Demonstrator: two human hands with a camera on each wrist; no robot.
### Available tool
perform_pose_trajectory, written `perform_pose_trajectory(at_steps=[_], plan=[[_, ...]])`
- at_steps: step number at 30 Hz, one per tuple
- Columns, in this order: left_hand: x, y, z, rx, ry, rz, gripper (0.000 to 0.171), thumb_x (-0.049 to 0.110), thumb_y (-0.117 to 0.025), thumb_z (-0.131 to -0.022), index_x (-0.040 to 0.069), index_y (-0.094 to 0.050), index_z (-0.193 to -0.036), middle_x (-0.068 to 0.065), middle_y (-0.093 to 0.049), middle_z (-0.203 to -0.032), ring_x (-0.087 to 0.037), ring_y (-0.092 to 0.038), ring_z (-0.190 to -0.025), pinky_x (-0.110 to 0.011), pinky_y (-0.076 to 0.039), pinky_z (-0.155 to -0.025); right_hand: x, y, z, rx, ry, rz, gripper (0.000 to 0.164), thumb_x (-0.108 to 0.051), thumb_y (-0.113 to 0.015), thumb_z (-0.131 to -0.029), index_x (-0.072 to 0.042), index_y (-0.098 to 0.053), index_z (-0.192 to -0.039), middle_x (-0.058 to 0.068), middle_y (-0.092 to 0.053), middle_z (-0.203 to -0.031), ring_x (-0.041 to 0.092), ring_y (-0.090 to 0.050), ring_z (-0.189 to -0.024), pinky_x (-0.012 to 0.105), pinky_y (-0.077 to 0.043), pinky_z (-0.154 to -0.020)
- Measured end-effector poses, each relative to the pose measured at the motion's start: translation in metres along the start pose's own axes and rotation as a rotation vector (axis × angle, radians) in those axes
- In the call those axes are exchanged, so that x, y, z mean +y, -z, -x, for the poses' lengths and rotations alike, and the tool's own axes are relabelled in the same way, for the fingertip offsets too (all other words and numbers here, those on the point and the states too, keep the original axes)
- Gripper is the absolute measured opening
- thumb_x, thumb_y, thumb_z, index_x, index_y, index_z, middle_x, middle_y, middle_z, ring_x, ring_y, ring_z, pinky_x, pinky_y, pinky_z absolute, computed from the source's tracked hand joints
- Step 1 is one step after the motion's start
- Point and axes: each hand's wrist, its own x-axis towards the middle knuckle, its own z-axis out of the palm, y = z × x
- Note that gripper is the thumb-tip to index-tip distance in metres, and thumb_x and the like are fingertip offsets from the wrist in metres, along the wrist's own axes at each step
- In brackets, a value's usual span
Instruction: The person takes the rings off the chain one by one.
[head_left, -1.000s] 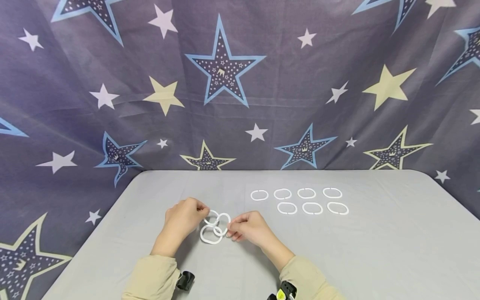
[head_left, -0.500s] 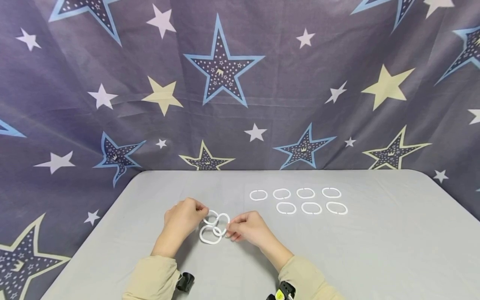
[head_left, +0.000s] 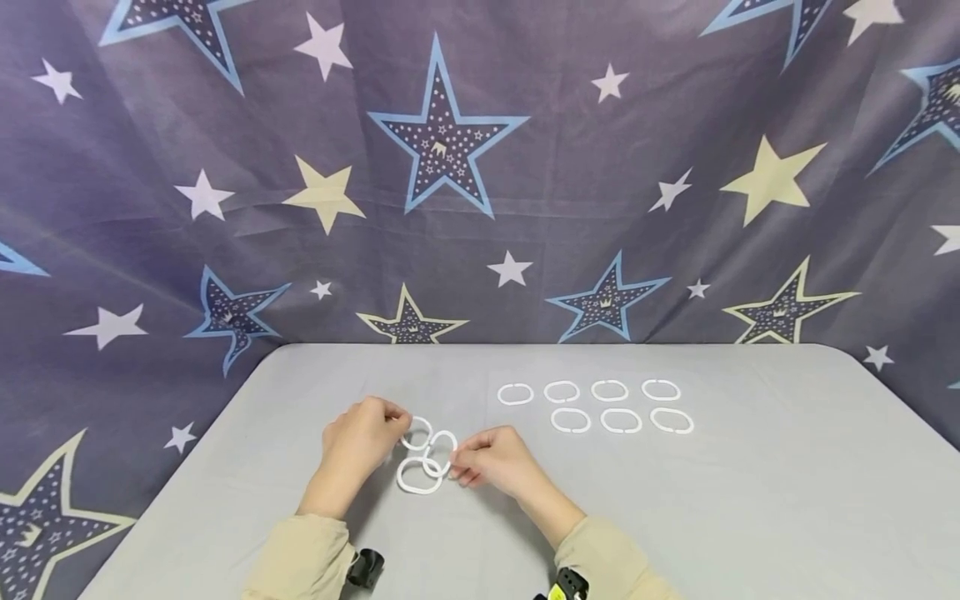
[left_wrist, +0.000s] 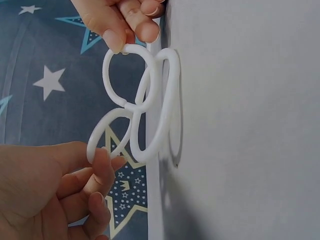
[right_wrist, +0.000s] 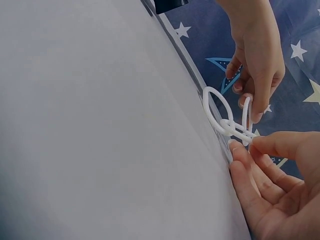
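Observation:
Three white oval split rings are bunched between my hands. My left hand [head_left: 363, 437] pinches the upper-left ring [head_left: 431, 432] between thumb and fingertips. From the other side, the thumb and fingers of my right hand [head_left: 491, 460] grip a second ring [head_left: 451, 436]. A third ring [head_left: 418, 492] hooks through that second one and hangs low over the table; whether it touches the cloth I cannot tell. In the left wrist view, the ring in my left hand [left_wrist: 82, 185] meets the second ring [left_wrist: 156, 75] near its narrow gap. Fingers partly hide both held rings.
Several loose white oval split rings [head_left: 516, 405] lie flat in two rows toward the back of the grey table [head_left: 712, 500]. Behind it hangs a dark star-patterned curtain [head_left: 480, 225]. A black device [head_left: 366, 568] sits at my left wrist.
My left hand has shifted slightly left with its ring, widening the space between it and the second ring. My right hand has barely moved. The loose rings stay in place.

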Motion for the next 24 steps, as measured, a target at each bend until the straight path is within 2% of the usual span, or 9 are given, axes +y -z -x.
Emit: perform_pose_trajectory(at_steps=[4,9,13,24], plan=[[-0.001,0.001,0.0,0.015,0.004,0.006,0.021,0.031,-0.064,-0.091,0.02,-0.078,-0.103,0.001,-0.073,-0.09,-0.028,-0.067,-0.085,-0.05,-0.048,-0.072,0.0,0.0,0.001,0.0,0.001,0.001,0.011,0.002,-0.068,-0.083,0.013,-0.07,-0.088,0.02,-0.07,-0.072,0.01,-0.063,-0.055,0.03,-0.057,-0.058],[0.001,0.003,-0.001,0.022,0.002,0.025,0.02,0.034,-0.067,-0.092,0.021,-0.077,-0.103,0.005,-0.069,-0.08,-0.017,-0.061,-0.071,-0.042,-0.046,-0.063,0.0,0.001,0.0,-0.001,0.008,0.011,0.012,0.001,-0.069,-0.084,0.012,-0.07,-0.089,0.02,-0.07,-0.073,0.011,-0.063,-0.055,0.03,-0.057,-0.058],[0.003,0.005,-0.001,0.04,-0.018,0.034,0.021,0.033,-0.067,-0.093,0.02,-0.077,-0.105,0.007,-0.066,-0.075,-0.014,-0.057,-0.067,-0.039,-0.044,-0.062,0.001,0.003,0.0,0.007,0.005,0.017,0.012,0.001,-0.069,-0.084,0.012,-0.07,-0.09,0.02,-0.07,-0.073,0.011,-0.064,-0.056,0.03,-0.057,-0.059],[0.011,0.008,0.002,0.079,-0.013,0.006,0.021,0.037,-0.07,-0.09,0.022,-0.077,-0.104,0.006,-0.071,-0.087,-0.014,-0.061,-0.072,-0.04,-0.045,-0.064,0.003,0.001,-0.002,-0.008,0.002,-0.004,0.012,0.003,-0.067,-0.084,0.013,-0.07,-0.089,0.018,-0.07,-0.07,0.009,-0.062,-0.053,0.028,-0.056,-0.057]])
